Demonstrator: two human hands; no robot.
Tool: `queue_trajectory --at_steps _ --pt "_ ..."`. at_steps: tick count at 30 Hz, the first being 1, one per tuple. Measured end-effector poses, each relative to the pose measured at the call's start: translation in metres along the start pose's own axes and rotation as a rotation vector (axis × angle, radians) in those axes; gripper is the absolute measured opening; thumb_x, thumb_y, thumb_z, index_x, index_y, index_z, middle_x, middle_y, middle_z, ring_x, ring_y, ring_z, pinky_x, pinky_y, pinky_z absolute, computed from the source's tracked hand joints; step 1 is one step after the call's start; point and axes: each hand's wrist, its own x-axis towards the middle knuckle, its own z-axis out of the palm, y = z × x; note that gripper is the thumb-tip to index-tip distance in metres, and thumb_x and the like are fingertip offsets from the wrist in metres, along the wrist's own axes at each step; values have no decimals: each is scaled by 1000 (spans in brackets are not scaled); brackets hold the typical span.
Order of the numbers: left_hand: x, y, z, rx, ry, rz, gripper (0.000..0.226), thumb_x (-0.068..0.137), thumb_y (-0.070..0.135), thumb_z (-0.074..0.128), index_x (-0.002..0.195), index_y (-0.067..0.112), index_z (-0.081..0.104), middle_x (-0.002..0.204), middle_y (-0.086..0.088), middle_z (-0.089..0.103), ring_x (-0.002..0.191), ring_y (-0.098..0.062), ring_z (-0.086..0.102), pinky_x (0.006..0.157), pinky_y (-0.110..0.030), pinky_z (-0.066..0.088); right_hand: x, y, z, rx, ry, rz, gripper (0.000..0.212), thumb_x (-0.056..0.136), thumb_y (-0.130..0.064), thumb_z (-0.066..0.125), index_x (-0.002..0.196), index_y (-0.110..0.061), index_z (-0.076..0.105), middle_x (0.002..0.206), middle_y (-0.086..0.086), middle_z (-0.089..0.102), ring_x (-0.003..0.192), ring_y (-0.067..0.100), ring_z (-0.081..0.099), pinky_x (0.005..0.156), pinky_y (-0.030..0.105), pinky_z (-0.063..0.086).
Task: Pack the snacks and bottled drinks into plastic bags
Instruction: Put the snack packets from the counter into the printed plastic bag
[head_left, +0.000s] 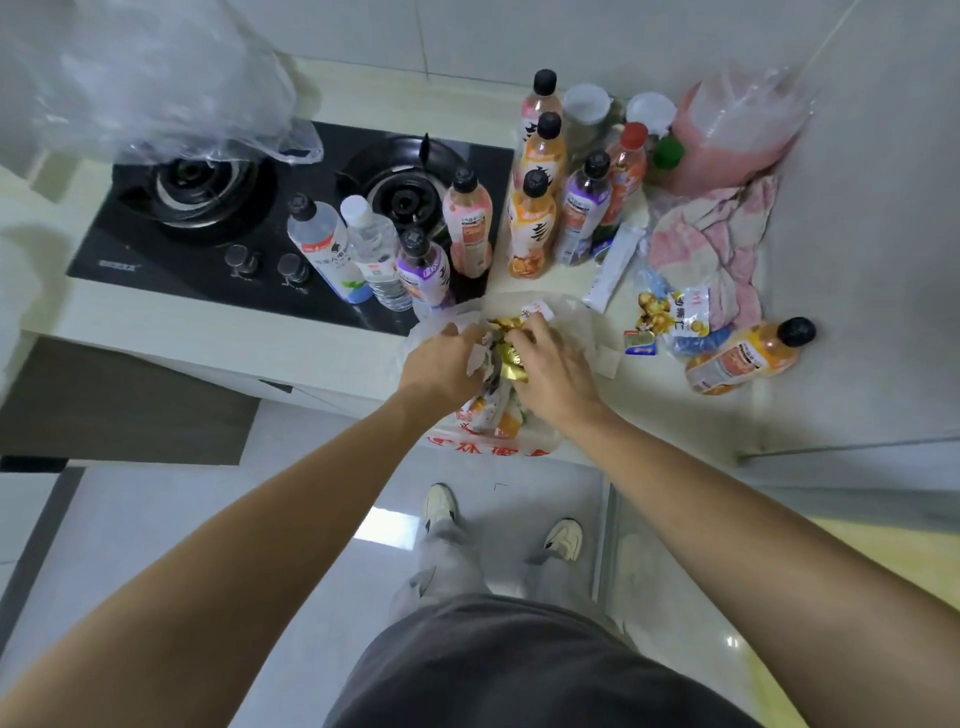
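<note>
A white plastic bag (582, 322) with red print lies at the counter's front edge, holding several snack packets. My left hand (441, 364) grips the bag's left side. My right hand (550, 364) holds a gold snack packet (511, 358) over the bag's mouth. More snack packets (670, 317) and a long white packet (613, 267) lie to the right. An orange bottle (743, 358) lies on its side. Several upright bottles (535, 223) stand behind the bag, some (363, 249) on the stove.
A black two-burner gas stove (208, 208) fills the counter's left half. A clear plastic bag (156, 83) hangs at the upper left. A pink-white cloth (722, 239), a pink bag (727, 135) and two white cups (587, 104) sit at the back right. The wall is to the right.
</note>
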Motion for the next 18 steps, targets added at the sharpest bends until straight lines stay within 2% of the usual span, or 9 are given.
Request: queue_trajectory --at_steps 4,6,9,13,18 --pt "15 -4 8 4 43 50 53 91 31 67 140 19 51 130 -12 57 108 -37 63 84 -44 56 15 -3 7 -93 9 49 47 73 -2 81 113 -12 59 120 11 50 97 32 61 68 45 58" --pt "20 -4 9 7 47 60 49 92 25 66 138 17 53 131 -14 56 109 -38 62 83 -45 54 22 -4 9 -125 5 60 47 74 -7 83 114 -12 60 119 11 53 104 33 60 81 46 56" --pt "22 -2 6 4 55 84 49 91 27 67 136 15 54 130 -14 55 111 -40 60 82 -47 53 24 -1 8 -136 0 46 50 77 -26 84 120 -14 61 122 10 54 113 34 57 96 48 47" --pt "14 -3 3 -8 70 103 49 91 31 67 135 15 55 130 -12 55 112 -37 59 84 -46 55 17 4 7 -116 50 8 53 79 -41 80 122 -16 61 125 8 55 118 31 53 98 46 43" --pt "2 6 -7 10 127 167 45 92 29 65 134 15 57 130 -10 57 120 -34 54 87 -43 52 1 6 -2 -67 115 -13 47 85 -44 72 121 -15 60 125 6 55 119 27 52 99 43 46"
